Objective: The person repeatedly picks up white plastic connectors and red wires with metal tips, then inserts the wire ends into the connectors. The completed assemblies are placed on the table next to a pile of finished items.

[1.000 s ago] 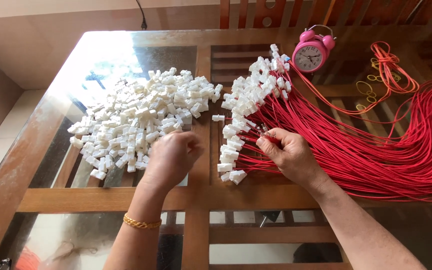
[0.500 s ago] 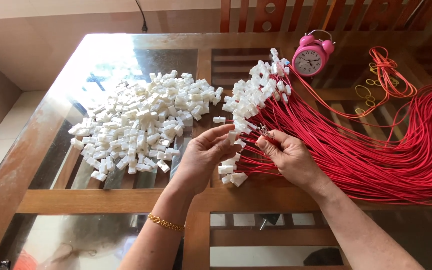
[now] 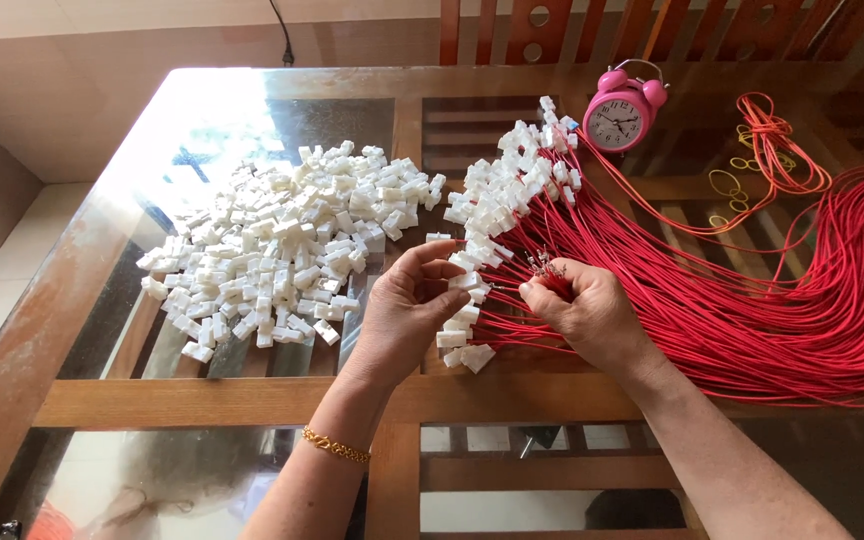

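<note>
Connector [image 3: 465,281], a small white plastic block, is pinched between the thumb and fingertips of the left hand [image 3: 407,315], just above the table [image 3: 252,398] and at the near end of the row of fitted connectors [image 3: 512,185]. The right hand [image 3: 584,310] is closed narrowly on red wires [image 3: 752,320], whose bare metal tips [image 3: 542,265] are seen just right of the block, very near it but apart. The held wires run roughly left to right, tips toward the left hand. The block is held by the left hand; the right is beside it. 1 pile of loose white connectors [image 3: 282,250] lies farther left, a pink alarm clock [image 3: 620,115] beyond.
</note>
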